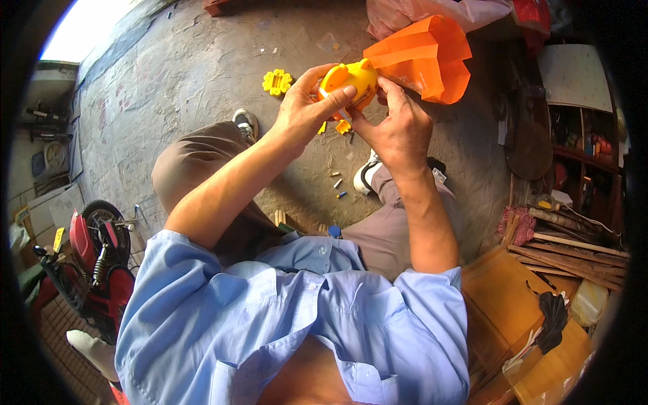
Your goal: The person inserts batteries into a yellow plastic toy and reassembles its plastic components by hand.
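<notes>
A yellow and orange plastic toy [354,80] with rounded ears is held up above the floor between both hands. My left hand [306,106] grips its left side, the thumb lying across the front. At its lower right, the fingertips of my right hand [397,119] touch the toy; whether they pinch a small part of it cannot be seen. An orange bag or sheet [425,58] lies just behind and to the right. On the floor to the left is a yellow flower-shaped plastic piece [277,82]. Small yellow pieces [343,126] show below the hands.
Several small batteries [337,183] lie on the concrete floor between my shoes. A red motorbike [96,253] stands at the left. Wooden sticks [572,253], cardboard [496,304] and a black glove [552,321] are at the right, below a shelf unit [582,152]. A pinkish plastic bag [440,15] lies at the top.
</notes>
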The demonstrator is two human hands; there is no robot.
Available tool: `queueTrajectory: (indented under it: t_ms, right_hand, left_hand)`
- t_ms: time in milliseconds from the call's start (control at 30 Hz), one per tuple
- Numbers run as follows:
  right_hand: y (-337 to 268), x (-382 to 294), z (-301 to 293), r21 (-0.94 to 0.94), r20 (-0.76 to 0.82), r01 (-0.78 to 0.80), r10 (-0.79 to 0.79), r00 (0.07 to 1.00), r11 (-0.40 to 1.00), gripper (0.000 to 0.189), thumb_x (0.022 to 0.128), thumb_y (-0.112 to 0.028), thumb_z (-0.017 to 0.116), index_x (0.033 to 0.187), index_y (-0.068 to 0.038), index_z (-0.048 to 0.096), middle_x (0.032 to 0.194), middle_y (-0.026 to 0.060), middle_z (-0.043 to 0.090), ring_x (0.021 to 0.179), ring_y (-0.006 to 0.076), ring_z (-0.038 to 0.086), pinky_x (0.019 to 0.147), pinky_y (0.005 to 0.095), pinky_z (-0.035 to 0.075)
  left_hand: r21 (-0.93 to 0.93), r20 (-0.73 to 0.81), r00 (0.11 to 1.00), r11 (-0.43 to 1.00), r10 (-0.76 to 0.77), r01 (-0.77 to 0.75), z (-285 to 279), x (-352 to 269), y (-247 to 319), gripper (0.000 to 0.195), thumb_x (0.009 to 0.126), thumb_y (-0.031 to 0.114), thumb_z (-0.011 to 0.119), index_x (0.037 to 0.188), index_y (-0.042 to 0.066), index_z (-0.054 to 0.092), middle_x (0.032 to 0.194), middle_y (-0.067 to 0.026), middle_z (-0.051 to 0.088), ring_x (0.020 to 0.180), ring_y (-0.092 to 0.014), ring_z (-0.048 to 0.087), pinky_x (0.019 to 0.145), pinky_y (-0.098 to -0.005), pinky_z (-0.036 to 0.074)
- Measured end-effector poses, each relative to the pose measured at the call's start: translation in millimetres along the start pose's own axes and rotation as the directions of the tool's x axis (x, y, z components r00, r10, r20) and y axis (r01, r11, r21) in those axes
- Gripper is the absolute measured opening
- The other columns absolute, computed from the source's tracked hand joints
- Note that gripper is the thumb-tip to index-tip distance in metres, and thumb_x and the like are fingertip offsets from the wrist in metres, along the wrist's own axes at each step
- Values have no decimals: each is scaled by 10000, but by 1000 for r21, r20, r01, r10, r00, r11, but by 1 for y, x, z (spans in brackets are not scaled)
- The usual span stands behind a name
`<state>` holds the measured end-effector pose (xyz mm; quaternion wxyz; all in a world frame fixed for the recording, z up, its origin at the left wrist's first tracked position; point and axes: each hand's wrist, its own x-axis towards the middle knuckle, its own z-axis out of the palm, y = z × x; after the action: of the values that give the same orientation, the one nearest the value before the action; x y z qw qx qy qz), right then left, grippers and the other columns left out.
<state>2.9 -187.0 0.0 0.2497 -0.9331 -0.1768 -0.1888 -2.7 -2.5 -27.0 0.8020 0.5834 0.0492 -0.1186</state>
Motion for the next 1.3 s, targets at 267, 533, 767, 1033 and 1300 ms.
queueTrajectory:
  t_ms: [267,533,767,1033,1300]
  right_hand:
    - [8,5,-9,259,42,-164,158,987,952,336,800,-207,830,1078,-44,734,890,125,764,775,265,758,690,361,601]
    - [-5,2,-17,183,-34,16,-10,999,983,507,775,-296,880,1195,-82,693,1134,111,697,1020,269,705,821,369,597]
    - [-4,2,-12,-6,-127,154,-153,980,988,567,750,-367,906,1191,-81,694,1111,92,657,1009,274,678,847,383,581]
    - [-9,0,-10,6,-58,80,-79,995,997,558,766,-322,900,1202,-46,688,1044,91,659,929,253,685,798,364,580]
    - [-13,4,-10,156,21,-83,81,996,984,537,713,-280,915,1112,-70,624,1024,80,629,879,254,664,764,373,565]
  left_hand:
    - [-152,75,983,972,-167,177,-2,-3,9,674,947,467,752,1425,49,525,1235,-108,649,1026,-184,671,832,-328,581]
    - [-451,279,946,847,-166,282,-5,2,6,607,1036,475,599,1497,108,451,1383,-99,601,1184,-221,651,929,-386,589]
    - [-530,225,964,812,-142,243,-1,1,2,498,1031,366,654,1433,129,481,1348,-75,606,1165,-192,654,904,-353,601]
    - [-479,134,989,869,-69,125,-1,2,4,483,1014,286,696,1426,125,501,1299,-59,617,1134,-166,653,861,-301,601]
    - [-475,115,992,873,-60,108,-2,2,-1,546,991,238,729,1455,118,467,1322,-77,605,1147,-183,657,829,-292,617]
